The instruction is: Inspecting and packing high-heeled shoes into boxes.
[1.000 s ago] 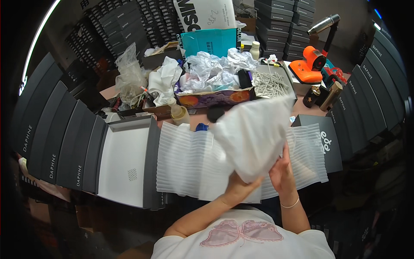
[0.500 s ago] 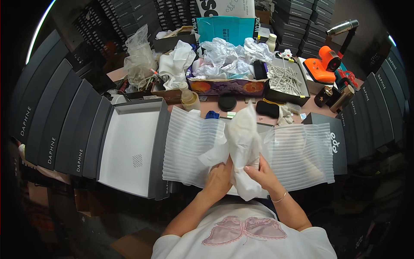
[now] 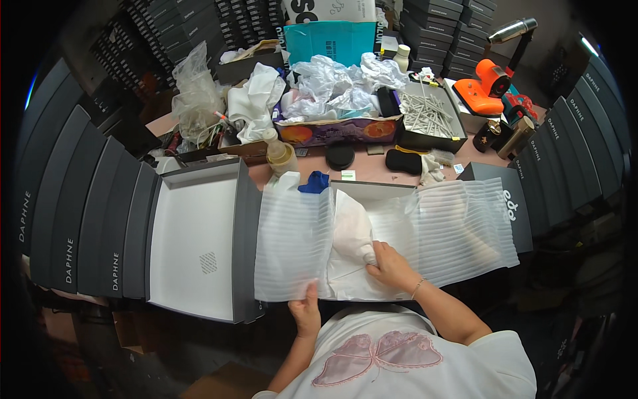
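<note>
**Bundle down, wrap half-managed**

Lowered since a second ago: white cloth bundle (image 3: 352, 233), then held up above the bench, now down on the ribbed foam sheet (image 3: 292, 239), at centre of view. Hands dropped with it and split apart.

Right hand (image 3: 392, 266) at 4 o'clock of bundle, grip pressed together, pinching the bundle's gathered lower end. Left hand (image 3: 307, 309) at 7 o'clock, grip pinching near edge of foam sheet, thumb on top. Foam spread wide over an open dark box (image 3: 495, 179), draping past its sides at 3 and 9 o'clock. Box lid (image 3: 193, 246) lying open, inside up, just beside at 9 o'clock.

Further back, 12 o'clock: plastic bottle (image 3: 279, 151), blue scrap (image 3: 314, 181), black round puff (image 3: 340, 156), cardboard tray of crumpled plastic bags (image 3: 335, 130), tray of pale sticks (image 3: 425, 113), orange hand tool (image 3: 488, 90).

Risks, as judged:
- Foam held at one point only; likely to slide or bunch if tugged, leaving bundle part bare.
- Bundle pinned at one end; far end free to unroll or slump sideways.
- Overhang at 3 o'clock unsupported; could drag the sheet off centre.
- Blue scrap touching far foam edge; could get folded in unnoticed.
</note>
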`<act>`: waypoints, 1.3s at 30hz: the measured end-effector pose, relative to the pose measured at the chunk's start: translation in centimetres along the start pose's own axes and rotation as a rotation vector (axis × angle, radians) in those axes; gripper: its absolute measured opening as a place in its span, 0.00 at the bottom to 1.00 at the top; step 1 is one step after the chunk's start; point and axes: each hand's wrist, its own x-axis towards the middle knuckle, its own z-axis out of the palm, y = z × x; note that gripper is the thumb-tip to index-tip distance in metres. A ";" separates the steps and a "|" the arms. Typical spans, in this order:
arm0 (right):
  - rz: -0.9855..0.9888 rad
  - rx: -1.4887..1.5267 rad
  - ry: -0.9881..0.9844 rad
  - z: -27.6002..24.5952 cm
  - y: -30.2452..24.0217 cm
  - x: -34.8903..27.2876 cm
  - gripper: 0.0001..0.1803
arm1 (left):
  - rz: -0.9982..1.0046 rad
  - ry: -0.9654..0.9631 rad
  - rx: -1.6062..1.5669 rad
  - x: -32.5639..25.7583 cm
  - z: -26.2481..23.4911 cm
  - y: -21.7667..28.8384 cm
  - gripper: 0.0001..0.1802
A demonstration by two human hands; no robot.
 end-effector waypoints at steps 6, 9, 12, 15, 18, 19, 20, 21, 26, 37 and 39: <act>0.023 -0.026 -0.042 2.0 0.6 0.6 0.36 | 0.740 -0.627 0.599 6.1 5.8 3.2 0.15; -0.468 0.001 0.207 1.0 1.5 -1.6 0.21 | -0.077 -0.837 -0.330 9.3 7.2 2.5 0.23; 0.050 0.621 -0.464 -8.1 -0.8 -7.7 0.15 | -0.078 -0.803 0.375 11.9 11.7 4.6 0.17; 0.355 0.609 -0.668 -10.4 3.6 -13.0 0.21 | 0.430 -0.955 1.079 12.2 14.6 1.0 0.20; 0.545 0.507 -0.224 -9.4 7.2 -16.3 0.23 | 0.648 -1.026 1.369 9.8 17.6 2.2 0.27; 0.443 0.583 0.040 -8.9 7.4 -16.3 0.23 | 0.599 -1.044 1.464 9.3 18.1 2.6 0.29; 0.332 0.659 0.310 -8.9 6.3 -15.4 0.25 | 0.552 -1.061 1.568 8.9 18.5 2.9 0.31; 0.182 0.507 0.477 -8.9 5.8 -13.8 0.28 | 0.531 -1.057 1.576 8.9 18.7 2.8 0.37; -0.324 0.179 0.561 -4.0 6.2 -4.7 0.20 | 0.560 -1.035 1.192 13.4 14.5 -7.7 0.48; 0.384 -0.464 0.120 -17.6 11.7 -14.7 0.22 | 0.665 -0.725 0.493 9.3 17.8 6.3 0.33; 0.112 -0.448 0.297 -13.4 19.2 -16.0 0.21 | 0.892 -0.878 0.585 8.5 20.7 7.5 0.32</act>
